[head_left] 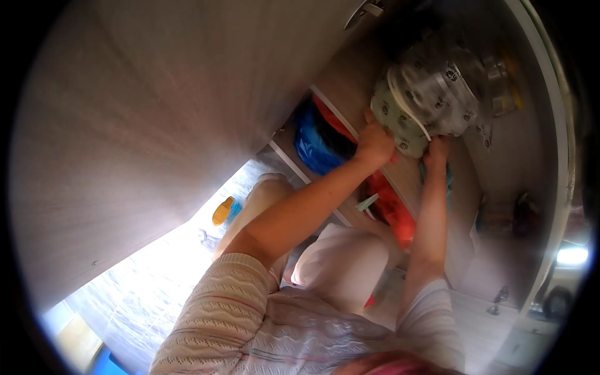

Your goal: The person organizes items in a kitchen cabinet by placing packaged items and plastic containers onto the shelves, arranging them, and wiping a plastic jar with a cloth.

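Observation:
My left hand [377, 144] is closed on the lower left edge of a see-through plastic bag [400, 119] with small black printed marks. A pale green layer shows at its near end, and a white curved band [406, 106] crosses it. My right hand [437, 152] grips the bag's lower right edge, its fingertips partly hidden. The bag lies tilted on a cupboard shelf [350, 81], and its far part is clear and crinkled. Something teal [449, 179] shows beside my right wrist; I cannot make out what it is.
On lower shelves are a blue plastic bag [315, 144] and a red item [395, 215]. The open cupboard door [137, 137] fills the left side. A clear container with yellow edging [505, 87] stands deeper inside. A yellow-orange object [222, 211] lies on the bright floor.

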Available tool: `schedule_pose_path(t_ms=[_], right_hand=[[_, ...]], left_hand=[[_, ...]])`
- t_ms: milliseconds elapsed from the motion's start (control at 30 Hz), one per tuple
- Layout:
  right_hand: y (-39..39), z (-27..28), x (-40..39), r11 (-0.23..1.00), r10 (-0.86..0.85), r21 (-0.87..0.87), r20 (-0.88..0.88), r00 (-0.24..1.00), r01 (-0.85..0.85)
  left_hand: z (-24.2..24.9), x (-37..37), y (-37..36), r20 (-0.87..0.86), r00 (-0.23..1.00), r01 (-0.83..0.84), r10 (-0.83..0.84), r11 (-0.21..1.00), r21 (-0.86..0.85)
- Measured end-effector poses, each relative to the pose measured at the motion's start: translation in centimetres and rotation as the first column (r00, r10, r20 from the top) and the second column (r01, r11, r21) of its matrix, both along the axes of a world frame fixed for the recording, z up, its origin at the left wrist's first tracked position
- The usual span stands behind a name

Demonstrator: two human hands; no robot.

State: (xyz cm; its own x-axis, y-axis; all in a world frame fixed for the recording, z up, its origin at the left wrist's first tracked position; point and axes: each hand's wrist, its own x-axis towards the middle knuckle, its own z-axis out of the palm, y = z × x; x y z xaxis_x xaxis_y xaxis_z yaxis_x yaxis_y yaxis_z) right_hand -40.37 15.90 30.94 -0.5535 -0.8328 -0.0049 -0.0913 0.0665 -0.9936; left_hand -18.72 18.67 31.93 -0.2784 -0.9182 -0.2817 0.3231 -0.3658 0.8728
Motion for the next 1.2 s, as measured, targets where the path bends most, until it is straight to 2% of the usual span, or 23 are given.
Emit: schedule_pose_path(t_ms=[67, 167, 267, 367, 467, 600, 733, 833, 933, 1033, 1100, 1200], right_hand=[[-0.2, -0.1, -0.5, 0.999, -0.003, 0.041, 0.016, 1.0, 0.002], [-0.2, 0.0, -1.2, 0.994, -0.002, 0.106, 0.01, 1.0, 0.001], [-0.4, -0.4, -1.9, 0.999, 0.014, 0.048, -0.022, 1.0, -0.013], [-0.2, -0.3, -1.1, 0.999, 0.03, -0.013, -0.034, 0.999, -0.03], [-0.3, 0.5, -0.7, 0.998, 0.049, 0.047, -0.006, 0.999, -0.049], [-2.1, 0.3, -2.3, 0.978, 0.04, 0.203, 0.005, 0.999, -0.04], [-3.3, 1.1, -1.2, 0.972, 0.103, 0.212, -0.015, 0.995, -0.097], [-5.4, 0.6, -1.9, 0.949, 0.15, 0.294, -0.102, 0.983, -0.114], [-7.4, -0.1, -2.6, 0.954, 0.149, 0.271, -0.058, 0.987, -0.128], [-10.6, -2.5, -6.1, 0.931, 0.229, 0.317, -0.122, 0.966, -0.181], [-12.2, -3.1, -7.5, 0.924, 0.24, 0.35, -0.209, 0.948, -0.156], [-13.5, -2.8, -8.9, 0.918, 0.233, 0.395, -0.499, 0.835, -0.02]], left_hand=[[0.7, 0.6, -0.2, 0.017, 1.0, 0.019, -0.02, 0.999, 0.044], [-0.1, 2.8, -3.6, 0.194, 0.945, 0.276, -0.263, 0.96, -0.043], [-0.1, 3.1, -5.1, 0.277, 0.939, 0.226, -0.204, 0.973, -0.051], [-0.2, 3.0, -4.9, 0.324, 0.903, 0.316, -0.283, 0.947, -0.052], [0.0, 3.1, -4.5, 0.286, 0.925, 0.284, -0.252, 0.956, -0.076], [0.2, 3.7, -3.3, 0.093, 0.957, 0.275, -0.273, 0.962, -0.005], [0.1, 3.4, -2.3, -0.007, 0.946, 0.323, -0.323, 0.945, 0.047], [-0.3, 2.8, -2.2, -0.09, 0.928, 0.369, -0.361, 0.925, 0.092], [-0.9, 1.8, -2.5, -0.137, 0.923, 0.375, -0.359, 0.92, 0.114], [-1.1, 1.5, -2.4, -0.17, 0.917, 0.38, -0.36, 0.918, 0.109], [-1.3, 0.9, -2.6, -0.191, 0.911, 0.391, -0.367, 0.914, 0.11], [-1.6, 0.5, -2.8, -0.221, 0.902, 0.401, -0.37, 0.909, 0.113]])
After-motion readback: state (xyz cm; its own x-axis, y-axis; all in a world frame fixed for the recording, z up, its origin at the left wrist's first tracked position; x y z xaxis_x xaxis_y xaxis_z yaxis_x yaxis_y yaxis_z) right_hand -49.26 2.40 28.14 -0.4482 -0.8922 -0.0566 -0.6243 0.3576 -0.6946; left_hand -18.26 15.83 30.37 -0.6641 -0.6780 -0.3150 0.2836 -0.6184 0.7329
